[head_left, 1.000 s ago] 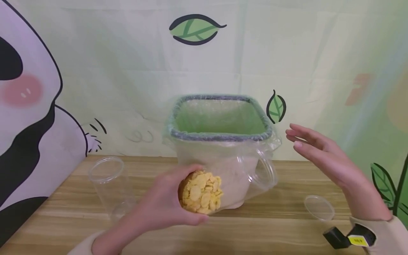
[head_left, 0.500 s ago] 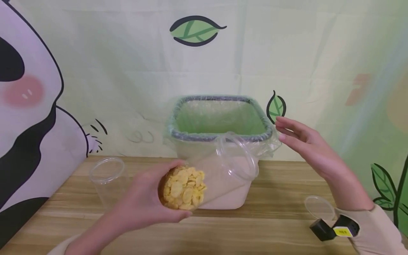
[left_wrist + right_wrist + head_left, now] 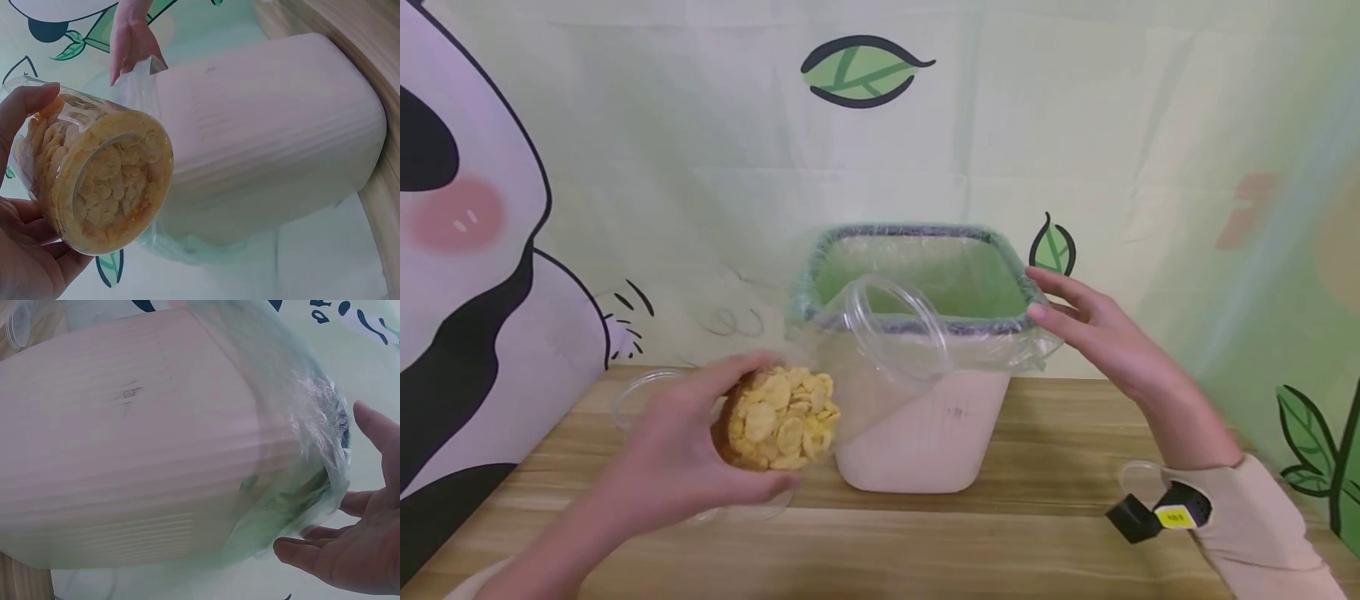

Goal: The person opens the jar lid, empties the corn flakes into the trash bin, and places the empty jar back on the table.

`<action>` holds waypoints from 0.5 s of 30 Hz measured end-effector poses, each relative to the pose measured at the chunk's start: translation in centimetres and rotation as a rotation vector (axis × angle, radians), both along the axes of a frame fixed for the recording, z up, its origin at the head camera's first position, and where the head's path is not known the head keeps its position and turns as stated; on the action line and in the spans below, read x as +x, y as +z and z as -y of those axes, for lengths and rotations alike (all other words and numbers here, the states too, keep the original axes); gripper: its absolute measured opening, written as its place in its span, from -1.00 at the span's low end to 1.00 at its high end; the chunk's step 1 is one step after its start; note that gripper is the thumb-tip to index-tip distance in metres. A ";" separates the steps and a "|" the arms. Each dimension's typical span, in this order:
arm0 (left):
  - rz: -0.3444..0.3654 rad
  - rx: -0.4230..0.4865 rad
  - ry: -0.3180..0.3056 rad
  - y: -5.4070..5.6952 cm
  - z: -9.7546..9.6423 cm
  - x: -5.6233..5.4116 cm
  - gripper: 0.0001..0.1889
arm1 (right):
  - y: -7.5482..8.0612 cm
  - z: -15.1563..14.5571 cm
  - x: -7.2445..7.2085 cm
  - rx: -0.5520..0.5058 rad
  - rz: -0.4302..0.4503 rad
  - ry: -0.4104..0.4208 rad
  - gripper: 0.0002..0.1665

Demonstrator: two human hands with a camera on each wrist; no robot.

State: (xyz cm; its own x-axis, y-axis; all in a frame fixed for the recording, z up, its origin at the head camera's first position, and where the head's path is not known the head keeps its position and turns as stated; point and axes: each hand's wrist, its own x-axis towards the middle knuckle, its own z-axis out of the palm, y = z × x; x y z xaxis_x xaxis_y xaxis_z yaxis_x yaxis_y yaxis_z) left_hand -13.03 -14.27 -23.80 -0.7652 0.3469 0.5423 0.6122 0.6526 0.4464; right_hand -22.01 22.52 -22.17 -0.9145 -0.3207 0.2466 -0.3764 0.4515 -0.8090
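Observation:
My left hand (image 3: 677, 454) grips a clear plastic jar (image 3: 112, 181) near its base. Yellow corn flakes (image 3: 782, 417) fill the bottom of the jar. It is tilted, its uncovered mouth pointing up and right in front of the bin's near rim. A pale pink bin (image 3: 917, 442) stands upright, lined with a thin green plastic bag (image 3: 925, 287) folded over the rim. At the bin's right rim is my right hand (image 3: 1101, 337), thumb and fingers spread on either side. In the right wrist view its fingers (image 3: 375, 425) are extended beside the bag; firm contact cannot be made out.
Behind my left hand shows the rim of a second clear jar (image 3: 643, 387). A clear round lid (image 3: 1138, 477) lies on the wooden table (image 3: 1000, 550), partly hidden by my right sleeve. A printed cloth (image 3: 700, 167) hangs behind the bin.
My left hand has carried the jar leftward, its mouth now higher, against the bin's front rim. My right hand has moved left, from apart from the bin to its right rim.

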 end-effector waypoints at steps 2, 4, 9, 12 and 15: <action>-0.029 -0.012 0.023 0.3 0.3 0.0 -0.14 | 0.0 0.1 -0.2 0.008 -0.001 0.001 -0.27; -0.057 -0.019 0.038 0.6 0.6 0.1 -0.14 | -0.1 0.2 -0.3 0.006 0.000 0.007 -0.27; -0.108 -0.029 0.056 1.2 1.3 -0.1 -0.16 | -0.1 0.5 -0.6 -0.004 -0.006 0.023 -0.27; -0.117 -0.039 0.069 1.6 1.6 -0.1 -0.19 | -0.2 0.7 -0.8 0.001 -0.012 0.025 -0.25; -0.105 -0.032 0.067 2.0 2.1 -0.2 -0.21 | -0.4 0.9 -1.0 0.017 -0.020 0.021 -0.23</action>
